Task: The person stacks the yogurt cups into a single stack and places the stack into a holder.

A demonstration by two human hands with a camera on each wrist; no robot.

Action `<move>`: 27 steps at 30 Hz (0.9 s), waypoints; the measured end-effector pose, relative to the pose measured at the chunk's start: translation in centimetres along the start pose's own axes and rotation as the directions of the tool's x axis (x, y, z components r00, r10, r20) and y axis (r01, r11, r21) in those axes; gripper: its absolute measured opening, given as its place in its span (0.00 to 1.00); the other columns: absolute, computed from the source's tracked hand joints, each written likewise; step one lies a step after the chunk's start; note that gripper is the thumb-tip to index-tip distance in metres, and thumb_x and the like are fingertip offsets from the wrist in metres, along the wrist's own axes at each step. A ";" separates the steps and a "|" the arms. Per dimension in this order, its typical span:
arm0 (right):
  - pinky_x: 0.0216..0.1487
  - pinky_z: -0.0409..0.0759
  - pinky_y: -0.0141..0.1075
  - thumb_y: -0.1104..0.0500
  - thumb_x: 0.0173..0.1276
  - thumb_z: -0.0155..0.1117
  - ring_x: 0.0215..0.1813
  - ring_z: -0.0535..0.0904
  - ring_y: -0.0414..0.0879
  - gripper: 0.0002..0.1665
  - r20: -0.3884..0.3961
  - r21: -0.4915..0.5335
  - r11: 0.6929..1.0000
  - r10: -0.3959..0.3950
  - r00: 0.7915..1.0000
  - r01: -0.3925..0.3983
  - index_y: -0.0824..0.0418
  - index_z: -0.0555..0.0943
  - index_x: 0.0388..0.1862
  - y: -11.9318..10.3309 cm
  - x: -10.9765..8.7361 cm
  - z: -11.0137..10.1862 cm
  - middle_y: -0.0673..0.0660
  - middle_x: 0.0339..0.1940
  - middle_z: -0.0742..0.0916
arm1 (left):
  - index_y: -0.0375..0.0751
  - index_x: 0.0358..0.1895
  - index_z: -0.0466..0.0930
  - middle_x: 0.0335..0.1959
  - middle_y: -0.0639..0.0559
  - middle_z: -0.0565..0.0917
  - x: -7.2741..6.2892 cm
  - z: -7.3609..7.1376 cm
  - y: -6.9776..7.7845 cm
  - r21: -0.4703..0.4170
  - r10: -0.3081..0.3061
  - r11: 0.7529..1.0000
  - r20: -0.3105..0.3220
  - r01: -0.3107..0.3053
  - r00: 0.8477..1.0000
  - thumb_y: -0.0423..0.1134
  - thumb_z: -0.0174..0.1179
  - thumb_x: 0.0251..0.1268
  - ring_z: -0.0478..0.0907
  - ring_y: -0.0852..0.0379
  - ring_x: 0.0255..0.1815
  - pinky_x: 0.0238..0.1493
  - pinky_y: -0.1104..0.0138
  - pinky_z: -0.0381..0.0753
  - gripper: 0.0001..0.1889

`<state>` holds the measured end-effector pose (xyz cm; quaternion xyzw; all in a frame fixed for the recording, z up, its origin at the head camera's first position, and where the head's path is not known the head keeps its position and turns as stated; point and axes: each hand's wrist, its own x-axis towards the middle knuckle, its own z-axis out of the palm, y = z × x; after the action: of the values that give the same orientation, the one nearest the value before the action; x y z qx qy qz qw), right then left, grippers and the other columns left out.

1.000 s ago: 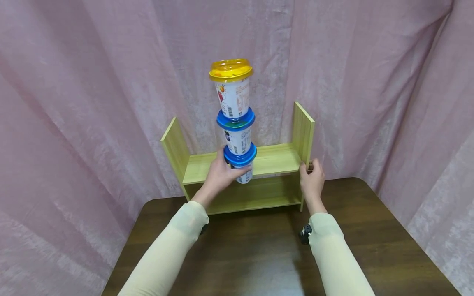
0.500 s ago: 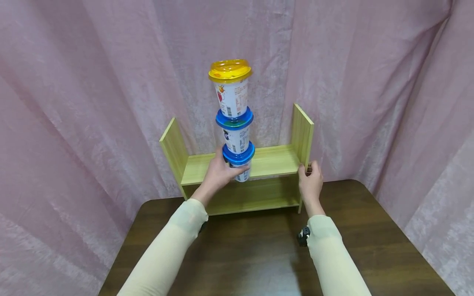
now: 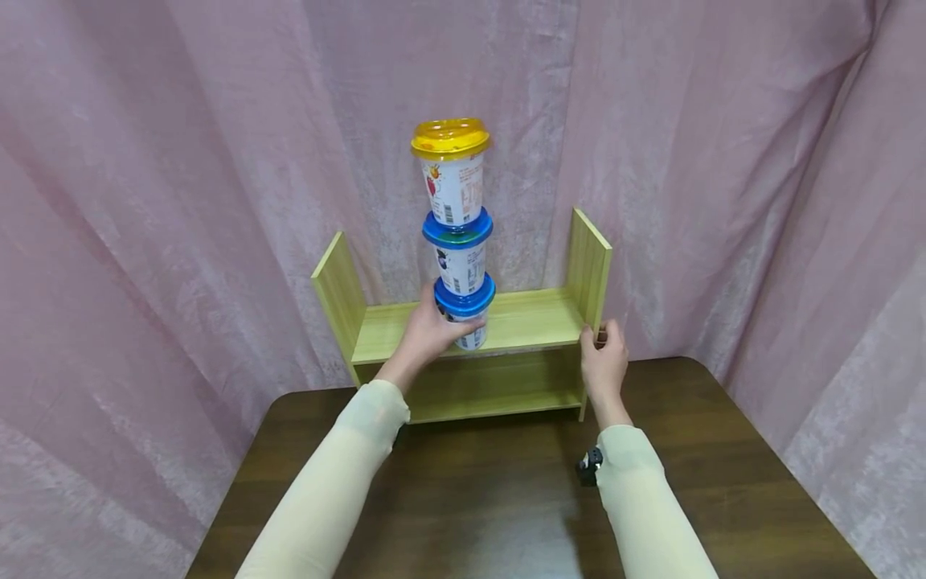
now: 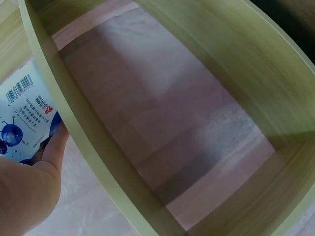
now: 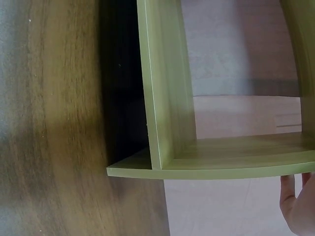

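Note:
A stack of three lidded white cups rises in front of the upper board of a light wooden shelf (image 3: 535, 314) in the head view. The top cup (image 3: 460, 189) has a yellow lid; the middle cup (image 3: 461, 269) and bottom cup (image 3: 472, 336) have blue lids. My left hand (image 3: 425, 331) grips the bottom cup, thumb across its front, other fingers mostly hidden. Its base overlaps the upper board's front edge. At the shelf's right side panel (image 3: 589, 269), my right hand (image 3: 604, 362) pinches the edge, thumb in front and bent fingers outside.
The shelf stands toward the back of a dark wooden table (image 3: 499, 498), with an open compartment (image 3: 499, 382) below its upper board. A left side panel (image 3: 340, 289) rises opposite the right one. Pink curtains (image 3: 217, 201) hang close behind and beside the table.
The cup stack has moved slightly up and back relative to the shelf, so its base now overlaps the upper board's front edge. My right hand stays at the side panel.

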<state>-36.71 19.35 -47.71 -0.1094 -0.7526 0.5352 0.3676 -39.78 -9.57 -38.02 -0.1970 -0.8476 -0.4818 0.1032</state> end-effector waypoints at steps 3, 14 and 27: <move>0.44 0.74 0.44 0.54 0.75 0.59 0.42 0.79 0.57 0.11 0.001 0.009 1.000 0.001 1.000 -0.001 0.63 0.75 0.41 0.0 0.2 -0.1 0.63 0.41 0.82 | 0.54 0.78 0.51 0.69 0.51 0.72 0.4 0.2 0.0 -0.006 -0.004 1.000 -0.003 0.004 1.000 0.56 0.79 0.49 0.73 0.50 0.66 0.66 0.50 0.73 0.56; 0.44 0.75 0.45 0.55 0.76 0.58 0.43 0.79 0.57 0.12 0.018 0.013 1.000 0.021 1.000 -0.022 0.64 0.75 0.43 0.0 0.6 -0.1 0.63 0.42 0.81 | 0.51 0.78 0.50 0.68 0.50 0.71 1.9 0.7 -0.4 -0.057 -0.024 0.998 -0.017 0.023 1.000 0.52 0.80 0.49 0.73 0.50 0.67 0.67 0.51 0.71 0.57; 0.42 0.73 0.44 0.55 0.76 0.58 0.42 0.77 0.56 0.12 0.028 0.037 0.999 0.039 0.999 -0.040 0.64 0.76 0.44 -0.1 0.4 0.1 0.63 0.41 0.81 | 0.53 0.79 0.47 0.70 0.50 0.69 2.5 0.7 -0.8 -0.110 -0.082 0.990 0.002 0.082 0.997 0.51 0.80 0.50 0.70 0.49 0.69 0.69 0.51 0.69 0.58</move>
<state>-37.06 19.42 -47.47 -0.1098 -0.7450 0.5579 0.3488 -42.37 -8.77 -38.09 -0.1666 -0.8269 -0.5321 0.0735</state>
